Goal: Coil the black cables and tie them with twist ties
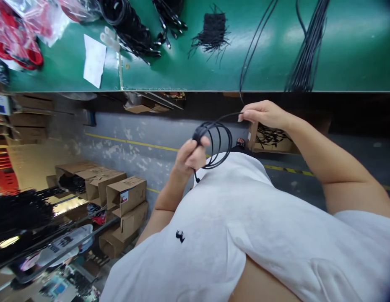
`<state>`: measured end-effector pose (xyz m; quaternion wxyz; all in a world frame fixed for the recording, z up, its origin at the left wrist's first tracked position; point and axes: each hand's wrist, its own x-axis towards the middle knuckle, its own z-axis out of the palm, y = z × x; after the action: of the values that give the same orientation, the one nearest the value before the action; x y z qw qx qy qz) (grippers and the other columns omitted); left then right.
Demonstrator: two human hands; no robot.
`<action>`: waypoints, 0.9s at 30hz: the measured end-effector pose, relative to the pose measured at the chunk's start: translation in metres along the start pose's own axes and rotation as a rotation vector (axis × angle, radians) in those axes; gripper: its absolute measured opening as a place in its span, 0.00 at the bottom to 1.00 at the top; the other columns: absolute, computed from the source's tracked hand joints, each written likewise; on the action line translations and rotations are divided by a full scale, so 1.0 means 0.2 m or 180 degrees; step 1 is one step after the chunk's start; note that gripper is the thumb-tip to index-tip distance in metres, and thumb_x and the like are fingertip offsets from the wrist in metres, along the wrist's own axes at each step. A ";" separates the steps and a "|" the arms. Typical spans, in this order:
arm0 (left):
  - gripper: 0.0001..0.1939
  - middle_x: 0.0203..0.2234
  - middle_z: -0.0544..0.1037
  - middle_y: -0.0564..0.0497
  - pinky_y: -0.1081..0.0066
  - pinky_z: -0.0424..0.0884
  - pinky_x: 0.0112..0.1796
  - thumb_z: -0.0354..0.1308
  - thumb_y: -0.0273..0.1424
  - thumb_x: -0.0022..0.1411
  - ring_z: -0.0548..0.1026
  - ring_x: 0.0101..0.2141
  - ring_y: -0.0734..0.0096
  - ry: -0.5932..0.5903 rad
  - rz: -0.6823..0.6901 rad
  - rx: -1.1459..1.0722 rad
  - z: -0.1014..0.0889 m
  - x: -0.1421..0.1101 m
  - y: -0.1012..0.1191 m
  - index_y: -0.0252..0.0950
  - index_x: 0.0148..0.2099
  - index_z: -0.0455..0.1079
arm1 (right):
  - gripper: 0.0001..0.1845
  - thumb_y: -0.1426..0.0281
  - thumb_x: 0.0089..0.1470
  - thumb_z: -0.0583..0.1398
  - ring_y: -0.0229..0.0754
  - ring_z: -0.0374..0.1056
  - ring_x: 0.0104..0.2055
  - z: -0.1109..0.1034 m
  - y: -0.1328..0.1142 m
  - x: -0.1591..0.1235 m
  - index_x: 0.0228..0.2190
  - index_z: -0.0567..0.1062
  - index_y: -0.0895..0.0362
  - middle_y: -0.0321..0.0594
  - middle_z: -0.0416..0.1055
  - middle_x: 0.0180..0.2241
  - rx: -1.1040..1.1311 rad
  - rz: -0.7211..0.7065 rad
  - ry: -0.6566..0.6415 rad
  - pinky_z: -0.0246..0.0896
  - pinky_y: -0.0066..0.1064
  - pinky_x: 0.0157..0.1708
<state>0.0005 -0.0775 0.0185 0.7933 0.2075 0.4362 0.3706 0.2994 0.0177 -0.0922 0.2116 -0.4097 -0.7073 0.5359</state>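
The left hand [191, 156] curls its fingers to grip a coiled black cable [201, 130], with the loops poking out just right of it. Farther right, the right hand [264, 114] pinches the cable. Past that hand, more black wires [308, 50] lie on the green worktop [170, 75].

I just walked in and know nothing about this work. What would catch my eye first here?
Probably the coiled black cable near the middle of the view, gripped in the left hand while the right hand pinches a length of it. After that, the glossy green tabletop across the top, and the bright red items among clear plastic at the upper left.
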 end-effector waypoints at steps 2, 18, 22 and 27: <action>0.23 0.08 0.45 0.64 0.79 0.41 0.10 0.39 0.44 0.75 0.41 0.07 0.83 0.0410 0.0694 -0.0360 -0.06 -0.04 0.08 0.39 0.39 0.72 | 0.27 0.49 0.63 0.50 0.40 0.66 0.32 -0.04 0.22 -0.06 0.32 0.79 0.54 0.40 0.76 0.30 -0.0473 0.0208 0.0278 0.58 0.33 0.36; 0.19 0.27 0.81 0.50 0.69 0.76 0.38 0.68 0.44 0.56 0.81 0.30 0.67 -0.0375 -0.0204 0.0558 -0.04 0.15 -0.17 0.33 0.38 0.69 | 0.26 0.49 0.61 0.56 0.32 0.59 0.23 0.10 -0.50 0.04 0.31 0.78 0.59 0.35 0.66 0.21 0.0960 -0.0515 -0.0437 0.49 0.26 0.24; 0.16 0.12 0.67 0.58 0.76 0.70 0.22 0.58 0.42 0.66 0.68 0.14 0.76 -0.0369 -0.0366 -0.0004 0.08 0.13 -0.11 0.35 0.34 0.67 | 0.26 0.48 0.58 0.60 0.29 0.49 0.20 0.09 -0.36 0.10 0.29 0.76 0.60 0.31 0.57 0.18 0.1329 -0.0137 0.0020 0.41 0.26 0.20; 0.19 0.10 0.55 0.62 0.82 0.50 0.12 0.43 0.36 0.74 0.51 0.08 0.83 0.0119 -0.0514 -0.0483 0.12 0.10 -0.08 0.35 0.32 0.66 | 0.24 0.50 0.57 0.60 0.30 0.49 0.21 0.10 -0.32 0.06 0.30 0.78 0.59 0.32 0.57 0.18 0.1310 0.0020 -0.0084 0.43 0.26 0.21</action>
<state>0.0338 -0.0731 0.0098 0.8257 0.1042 0.4369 0.3412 0.2550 0.0110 -0.0404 0.2799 -0.3529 -0.5843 0.6750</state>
